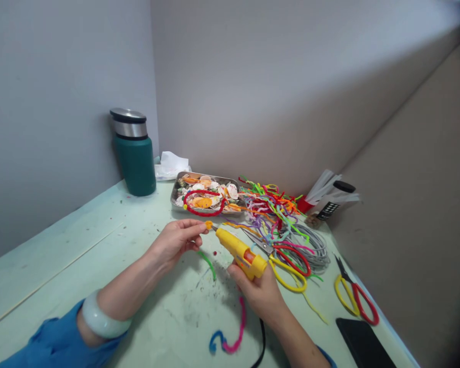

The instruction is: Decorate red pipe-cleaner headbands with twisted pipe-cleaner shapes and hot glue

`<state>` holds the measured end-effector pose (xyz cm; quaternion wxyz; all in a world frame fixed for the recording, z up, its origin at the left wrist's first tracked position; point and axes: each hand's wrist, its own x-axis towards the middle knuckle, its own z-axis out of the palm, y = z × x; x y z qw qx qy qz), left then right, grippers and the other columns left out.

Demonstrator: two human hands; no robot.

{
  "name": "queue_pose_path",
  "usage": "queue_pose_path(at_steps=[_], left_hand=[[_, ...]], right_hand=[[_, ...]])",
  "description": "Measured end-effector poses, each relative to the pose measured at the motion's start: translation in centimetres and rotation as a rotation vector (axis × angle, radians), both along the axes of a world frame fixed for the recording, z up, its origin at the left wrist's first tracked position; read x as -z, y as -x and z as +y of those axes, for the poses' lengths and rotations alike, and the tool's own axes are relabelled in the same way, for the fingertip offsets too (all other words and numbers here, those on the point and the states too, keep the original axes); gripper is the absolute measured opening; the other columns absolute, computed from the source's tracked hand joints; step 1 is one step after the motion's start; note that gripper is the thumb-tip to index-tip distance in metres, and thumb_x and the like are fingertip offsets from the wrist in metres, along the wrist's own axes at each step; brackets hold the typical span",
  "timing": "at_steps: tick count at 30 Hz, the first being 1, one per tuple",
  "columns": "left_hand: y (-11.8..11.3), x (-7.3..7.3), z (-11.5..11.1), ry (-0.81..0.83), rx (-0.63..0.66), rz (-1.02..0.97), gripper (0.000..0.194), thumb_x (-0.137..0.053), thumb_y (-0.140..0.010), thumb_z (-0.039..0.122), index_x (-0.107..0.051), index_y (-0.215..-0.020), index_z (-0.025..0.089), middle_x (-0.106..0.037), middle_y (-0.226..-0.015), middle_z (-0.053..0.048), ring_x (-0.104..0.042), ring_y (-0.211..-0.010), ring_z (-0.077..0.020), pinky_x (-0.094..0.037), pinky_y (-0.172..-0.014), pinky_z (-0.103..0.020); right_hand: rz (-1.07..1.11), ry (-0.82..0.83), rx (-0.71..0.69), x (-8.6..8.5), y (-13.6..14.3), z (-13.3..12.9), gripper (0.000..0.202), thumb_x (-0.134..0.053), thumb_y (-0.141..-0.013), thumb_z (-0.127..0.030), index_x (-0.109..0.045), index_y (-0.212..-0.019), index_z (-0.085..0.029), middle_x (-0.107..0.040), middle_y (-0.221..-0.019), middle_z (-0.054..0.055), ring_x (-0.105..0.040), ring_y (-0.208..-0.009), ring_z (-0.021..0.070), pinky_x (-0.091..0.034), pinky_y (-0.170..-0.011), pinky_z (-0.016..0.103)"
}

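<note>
Between the thumb and fingertips of my left hand point(176, 240) is a small orange piece point(209, 224), perhaps coiled pipe cleaner; its exact make is too small to tell. My right hand point(258, 289) grips a yellow hot glue gun point(239, 250). The gun's metal nozzle meets or nearly meets the orange piece. A green pipe cleaner point(210, 265) shows just below my left hand; whether it lies on the table or hangs from the hand, I cannot tell. Nearer to me, beneath my right hand, lies a pink and blue pipe cleaner point(235, 342).
Behind my hands stands a metal tray point(172, 199) of shells, a red pipe cleaner point(203, 213) across its front. Pipe cleaners point(268, 202), grey wire point(320, 248) and large scissors point(291, 266) crowd the right. Small scissors point(354, 291), a black phone point(362, 342) and a green bottle point(136, 163) stand outward.
</note>
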<state>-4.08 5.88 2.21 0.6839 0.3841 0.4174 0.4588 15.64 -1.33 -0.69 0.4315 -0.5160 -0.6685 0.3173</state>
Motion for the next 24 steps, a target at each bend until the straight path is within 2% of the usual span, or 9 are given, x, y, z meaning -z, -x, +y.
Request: queue_pose_path(at_steps=[2,5,9,13,15,17,19,22,24], left_hand=[[0.0,-0.1,0.0,0.009,-0.007,-0.001,0.019,-0.076,-0.065,0.025,-0.067,-0.075,0.011,-0.063,-0.065,0.000,-0.050,-0.044,-0.0037,-0.044,-0.043,-0.016],[0.1,-0.1,0.1,0.017,-0.023,-0.007,0.018,-0.076,-0.065,0.024,-0.067,-0.074,0.011,-0.061,-0.061,0.001,-0.050,-0.043,-0.0040,-0.044,-0.042,-0.016],[0.1,0.3,0.5,0.034,-0.060,-0.011,0.018,-0.076,-0.064,0.021,-0.066,-0.074,0.010,-0.064,-0.068,-0.001,-0.050,-0.043,-0.0035,-0.043,-0.041,-0.016],[0.2,0.8,0.6,0.065,-0.133,0.003,0.021,-0.075,-0.063,0.020,-0.065,-0.078,0.010,-0.064,-0.071,-0.002,-0.052,-0.044,-0.0042,-0.044,-0.041,-0.016],[0.1,0.9,0.6,0.077,-0.177,0.018,0.023,-0.074,-0.063,0.021,-0.064,-0.080,0.010,-0.063,-0.071,-0.002,-0.051,-0.043,-0.0041,-0.043,-0.040,-0.016],[0.0,1.0,0.5,0.079,-0.219,0.036,0.024,-0.074,-0.062,0.022,-0.063,-0.080,0.010,-0.063,-0.070,-0.002,-0.050,-0.042,-0.0039,-0.042,-0.039,-0.016],[-0.1,1.0,0.3,0.067,-0.254,0.058,0.025,-0.074,-0.061,0.024,-0.062,-0.078,0.010,-0.062,-0.069,-0.001,-0.049,-0.042,-0.0042,-0.041,-0.039,-0.017],[-0.3,0.9,0.1,0.024,-0.300,0.101,0.026,-0.074,-0.060,0.028,-0.062,-0.075,0.010,-0.062,-0.065,-0.001,-0.049,-0.041,-0.0050,-0.040,-0.039,-0.017],[-0.3,0.8,0.1,-0.013,-0.331,0.139,0.026,-0.074,-0.059,0.031,-0.062,-0.073,0.011,-0.061,-0.060,0.000,-0.048,-0.040,-0.0058,-0.039,-0.039,-0.018]], right_hand=[[-0.143,-0.082,0.033,-0.4,-0.1,0.2,0.027,-0.054,-0.084,-0.041,-0.048,-0.069,-0.019,-0.046,-0.062,-0.002,-0.044,-0.054,0.0114,-0.035,-0.051,0.023],[-0.474,-0.154,0.063,-0.7,-0.4,0.4,0.027,-0.053,-0.084,-0.043,-0.049,-0.071,-0.019,-0.052,-0.069,0.000,-0.049,-0.060,0.0144,-0.034,-0.055,0.025],[-0.807,-0.078,0.071,-1.0,-0.9,0.4,0.031,-0.060,-0.077,-0.049,-0.055,-0.084,-0.019,-0.058,-0.082,0.004,-0.056,-0.069,0.0197,-0.035,-0.057,0.027],[-0.747,-0.004,-0.147,-3.0,-1.9,0.7,0.045,-0.067,-0.067,-0.057,-0.060,-0.094,-0.022,-0.058,-0.098,0.004,-0.058,-0.078,0.0192,-0.041,-0.063,0.027],[-0.672,-0.010,-0.225,-4.5,-2.0,1.5,0.039,-0.065,-0.072,-0.052,-0.061,-0.098,-0.023,-0.059,-0.099,0.003,-0.059,-0.078,0.0167,-0.042,-0.067,0.025],[-0.641,-0.087,-0.153,-5.7,-1.3,2.9,0.023,-0.058,-0.083,-0.043,-0.063,-0.093,-0.023,-0.061,-0.092,0.002,-0.058,-0.076,0.0155,-0.042,-0.068,0.026],[-0.631,-0.201,-0.059,-6.2,0.1,4.9,0.018,-0.052,-0.087,-0.034,-0.064,-0.092,-0.021,-0.061,-0.095,0.004,-0.058,-0.075,0.0147,-0.042,-0.069,0.026],[-0.701,-0.320,-0.028,-5.7,2.7,8.3,0.017,-0.054,-0.086,-0.028,-0.063,-0.099,-0.022,-0.058,-0.108,0.005,-0.059,-0.083,0.0153,-0.043,-0.071,0.025],[-0.761,-0.339,-0.045,-5.2,4.2,10.3,0.019,-0.058,-0.082,-0.024,-0.064,-0.099,-0.023,-0.060,-0.107,0.004,-0.059,-0.082,0.0165,-0.042,-0.067,0.025]])
